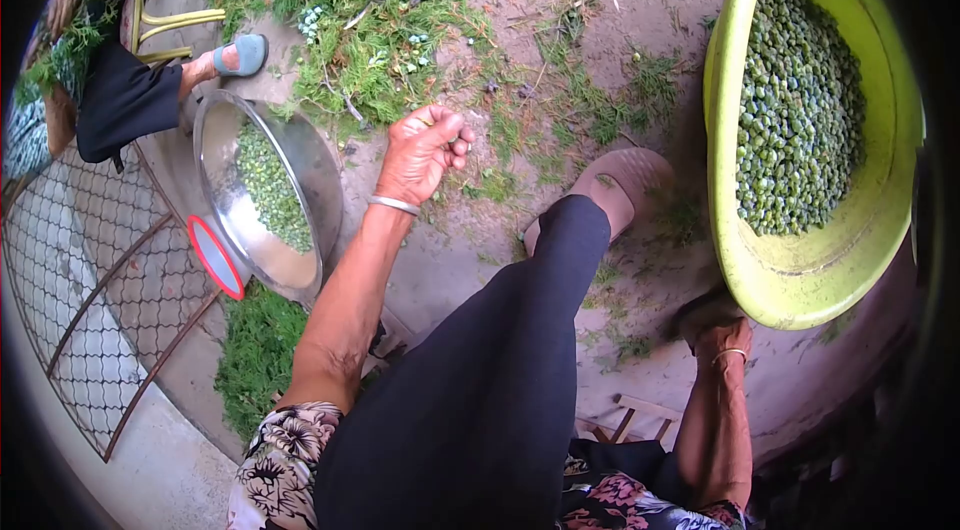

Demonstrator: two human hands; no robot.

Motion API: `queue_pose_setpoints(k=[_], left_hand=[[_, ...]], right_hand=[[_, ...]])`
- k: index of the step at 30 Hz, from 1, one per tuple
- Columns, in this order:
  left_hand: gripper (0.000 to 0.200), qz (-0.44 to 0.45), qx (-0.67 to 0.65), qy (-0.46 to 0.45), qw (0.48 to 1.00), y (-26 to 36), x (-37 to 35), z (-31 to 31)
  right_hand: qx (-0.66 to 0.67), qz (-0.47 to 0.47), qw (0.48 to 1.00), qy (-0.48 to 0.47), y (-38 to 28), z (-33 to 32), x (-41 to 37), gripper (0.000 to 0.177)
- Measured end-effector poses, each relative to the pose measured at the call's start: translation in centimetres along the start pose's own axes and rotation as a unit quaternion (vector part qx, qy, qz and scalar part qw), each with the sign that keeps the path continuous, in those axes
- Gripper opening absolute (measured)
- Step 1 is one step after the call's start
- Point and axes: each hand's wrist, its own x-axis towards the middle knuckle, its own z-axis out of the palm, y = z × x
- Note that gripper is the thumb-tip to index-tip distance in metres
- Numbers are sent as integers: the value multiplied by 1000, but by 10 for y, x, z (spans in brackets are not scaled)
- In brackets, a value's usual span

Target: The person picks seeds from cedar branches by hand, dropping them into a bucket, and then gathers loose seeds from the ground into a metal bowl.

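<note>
My left hand (425, 152), with a silver bangle at the wrist, hovers over the ground with its fingers curled and the thumb against them. What it holds, if anything, is hidden. Beside it on the left stands a steel bowl (325, 165) partly filled with small green cones (268, 185). My right hand (705, 322), a thin bangle on its wrist, is down at the near side of a yellow-green tub (800, 295). Shadow and the tub hide its fingers. The tub holds a heap of darker green cones (800, 110).
Cut evergreen sprigs (385, 50) litter the ground, with another green pile (260, 360) below the bowl. A co-worker's leg (140, 95) and a yellow metal chair frame (165, 20) are at upper left. Wire mesh (90, 260) and a red-rimmed round object (217, 255) lie left.
</note>
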Motion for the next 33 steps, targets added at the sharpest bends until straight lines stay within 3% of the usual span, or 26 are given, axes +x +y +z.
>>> queue_pose_setpoints(k=[2,3,5,6,9,13,15,16,19,23,25,33], left_hand=[[16,17,266,131,955,-12,4,10],[16,16,267,130,955,-26,7,4],[14,206,547,151,797,-56,10,-11],[15,155,579,189,778,-54,3,-1],[10,185,593,218,753,-60,6,-4],[9,167,580,204,771,-47,15,-15],[11,203,511,293,782,-40,25,-22],[12,199,598,328,704,-27,22,-9],[12,214,607,339,686,-28,34,-18],[13,214,636,320,669,-26,34,-16],[16,202,677,314,634,-25,34,-14],[18,251,690,254,630,-28,44,-9]], right_hand=[[4,-3,1000,-1,0,0,1,40],[5,-5,1000,-1,0,0,1,40],[5,-7,1000,-3,0,0,2,39],[2,-8,1000,-3,0,0,2,38],[5,-7,1000,8,6,7,5,39],[-14,-14,999,32,6,8,3,41],[-14,2,1000,17,-6,-1,-3,41],[-13,19,1000,3,-11,-4,-4,41],[-12,17,1000,0,-10,-4,-4,41],[-9,14,1000,1,-8,-3,-3,40],[-7,12,1000,-1,-7,-3,-3,40],[-3,14,1000,2,-4,0,-2,42]])
